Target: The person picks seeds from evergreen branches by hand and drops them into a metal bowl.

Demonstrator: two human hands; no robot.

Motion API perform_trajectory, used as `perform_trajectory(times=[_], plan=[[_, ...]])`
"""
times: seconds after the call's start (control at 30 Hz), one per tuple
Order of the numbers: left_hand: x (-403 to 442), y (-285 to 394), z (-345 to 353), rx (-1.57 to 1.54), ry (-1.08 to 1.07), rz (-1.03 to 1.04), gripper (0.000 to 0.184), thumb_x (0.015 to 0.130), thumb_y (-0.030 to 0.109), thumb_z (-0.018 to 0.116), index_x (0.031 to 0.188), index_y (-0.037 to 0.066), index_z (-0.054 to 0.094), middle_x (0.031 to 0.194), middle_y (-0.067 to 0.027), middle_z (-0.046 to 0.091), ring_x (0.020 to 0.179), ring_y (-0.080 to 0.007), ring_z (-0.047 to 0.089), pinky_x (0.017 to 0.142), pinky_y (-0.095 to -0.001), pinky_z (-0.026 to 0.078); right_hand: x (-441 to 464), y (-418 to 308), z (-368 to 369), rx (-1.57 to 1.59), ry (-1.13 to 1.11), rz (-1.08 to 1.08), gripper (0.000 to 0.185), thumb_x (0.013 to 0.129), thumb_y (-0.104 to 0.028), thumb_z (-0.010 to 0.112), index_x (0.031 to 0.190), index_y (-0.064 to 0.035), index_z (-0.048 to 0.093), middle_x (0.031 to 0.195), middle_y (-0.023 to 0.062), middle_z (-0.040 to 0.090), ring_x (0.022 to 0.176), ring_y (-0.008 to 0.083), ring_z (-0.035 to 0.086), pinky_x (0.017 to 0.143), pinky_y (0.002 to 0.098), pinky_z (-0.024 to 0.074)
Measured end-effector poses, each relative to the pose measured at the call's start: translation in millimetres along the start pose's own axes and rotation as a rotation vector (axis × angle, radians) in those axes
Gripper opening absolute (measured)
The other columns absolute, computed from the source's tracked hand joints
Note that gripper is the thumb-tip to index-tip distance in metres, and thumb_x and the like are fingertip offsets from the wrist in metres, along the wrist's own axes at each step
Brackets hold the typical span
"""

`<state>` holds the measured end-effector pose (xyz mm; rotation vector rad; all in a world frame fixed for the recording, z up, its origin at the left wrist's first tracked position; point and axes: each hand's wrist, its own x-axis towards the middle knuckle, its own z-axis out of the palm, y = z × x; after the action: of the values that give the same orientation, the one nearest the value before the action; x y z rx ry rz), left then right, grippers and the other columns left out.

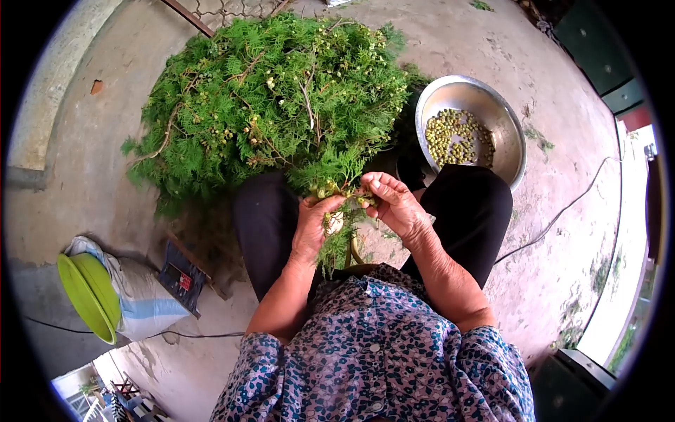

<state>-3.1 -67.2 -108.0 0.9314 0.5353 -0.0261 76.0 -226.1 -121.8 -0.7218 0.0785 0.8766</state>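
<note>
Between my knees, my left hand (313, 224) is closed around a leafy evergreen sprig (330, 167) with small green cones on it. My right hand (396, 202) is close beside it, thumb and fingers pinched together at small green cones on the sprig's right side. Whether those cones are still attached to the twig, I cannot tell. Just beyond my knees lies a large heap of evergreen branches (260, 105), dotted with pale green cones. A metal basin (512, 133) sits to the right of the heap, holding many loose green cones (457, 138) on its bottom.
On the left, a lime-green plastic basin (88, 295) leans on a white sack (144, 299), near a dark packet (181, 278). A black cable (562, 214) crosses the concrete floor (555, 274) at right. A metal grille (228, 8) stands behind the heap.
</note>
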Motion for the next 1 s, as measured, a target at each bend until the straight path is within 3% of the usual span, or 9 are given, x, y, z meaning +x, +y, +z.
perform_trajectory(times=[0.13, 0.3, 0.37, 0.67, 0.77, 0.87, 1.0], plan=[[-5.5, 1.9, 9.0, 0.012, 0.023, 0.008, 0.012, 0.079, 0.005, 0.059, 0.089, 0.001, 0.063, 0.067, -0.0003, 0.059, 0.047, -0.0063, 0.050, 0.041, -0.0184, 0.038, -1.3, 3.5, 4.1, -0.082, 0.025, 0.108, 0.020, 0.084, -0.023, 0.060, 0.095, -0.0061, 0.061, 0.080, 0.0012, 0.060, 0.063, 0.0115, 0.055, 0.052, 0.0227, 0.0418], [-1.9, -2.1, 6.1, 0.052, 0.045, 0.042, 0.014, 0.076, 0.005, 0.062, 0.090, 0.002, 0.063, 0.075, -0.0019, 0.062, 0.058, -0.0086, 0.057, 0.050, -0.0203, 0.046, -0.8, 7.6, 4.2, -0.139, -0.017, 0.065, 0.021, 0.082, -0.022, 0.063, 0.095, -0.0055, 0.062, 0.077, 0.0014, 0.060, 0.058, 0.0121, 0.055, 0.047, 0.0220, 0.0422], [-3.7, 0.8, 8.5, 0.057, 0.046, -0.009, 0.018, 0.074, 0.007, 0.065, 0.091, 0.003, 0.064, 0.083, -0.0003, 0.063, 0.073, -0.0087, 0.056, 0.068, -0.0235, 0.045, -2.1, 5.5, 7.4, -0.100, -0.011, 0.066, 0.020, 0.082, -0.021, 0.063, 0.094, -0.0056, 0.062, 0.076, 0.0011, 0.060, 0.058, 0.0120, 0.055, 0.047, 0.0219, 0.0421], [-4.4, 0.2, 9.5, 0.012, -0.042, -0.011, 0.017, 0.074, 0.005, 0.064, 0.091, 0.003, 0.063, 0.085, -0.0015, 0.063, 0.075, -0.0095, 0.058, 0.069, -0.0244, 0.047, 1.4, 12.1, 8.1, -0.015, 0.036, 0.056, 0.012, 0.085, -0.018, 0.058, 0.085, -0.0059, 0.059, 0.072, 0.0012, 0.059, 0.053, 0.0093, 0.050, 0.045, 0.0211, 0.0389], [-7.9, 2.1, 12.0, 0.038, -0.027, 0.011, 0.018, 0.074, 0.005, 0.065, 0.093, 0.004, 0.063, 0.085, -0.0022, 0.064, 0.075, -0.0103, 0.059, 0.069, -0.0246, 0.048, 11.0, 14.8, -12.1, -0.140, 0.266, -0.020, 0.013, 0.086, -0.018, 0.058, 0.081, -0.0066, 0.057, 0.068, 0.0004, 0.057, 0.052, 0.0087, 0.048, 0.044, 0.0207, 0.0371], [-9.3, 6.6, 11.3, 0.060, -0.006, 0.025, 0.018, 0.074, 0.004, 0.065, 0.092, 0.003, 0.064, 0.085, -0.0021, 0.064, 0.074, -0.0110, 0.059, 0.069, -0.0245, 0.048, 4.3, 6.2, -9.3, -0.136, 0.154, -0.092, 0.009, 0.085, -0.015, 0.058, 0.080, -0.0084, 0.058, 0.070, 0.0003, 0.058, 0.059, 0.0074, 0.051, 0.047, 0.0214, 0.0377], [-4.3, 3.6, 16.4, 0.078, 0.057, 0.019, 0.014, 0.075, 0.006, 0.064, 0.088, 0.003, 0.065, 0.081, -0.0009, 0.064, 0.072, -0.0090, 0.057, 0.066, -0.0228, 0.045, -1.7, 1.7, 8.5, -0.224, 0.104, 0.010, 0.012, 0.083, -0.020, 0.062, 0.087, -0.0090, 0.062, 0.074, -0.0033, 0.059, 0.062, 0.0056, 0.051, 0.049, 0.0201, 0.0396]])
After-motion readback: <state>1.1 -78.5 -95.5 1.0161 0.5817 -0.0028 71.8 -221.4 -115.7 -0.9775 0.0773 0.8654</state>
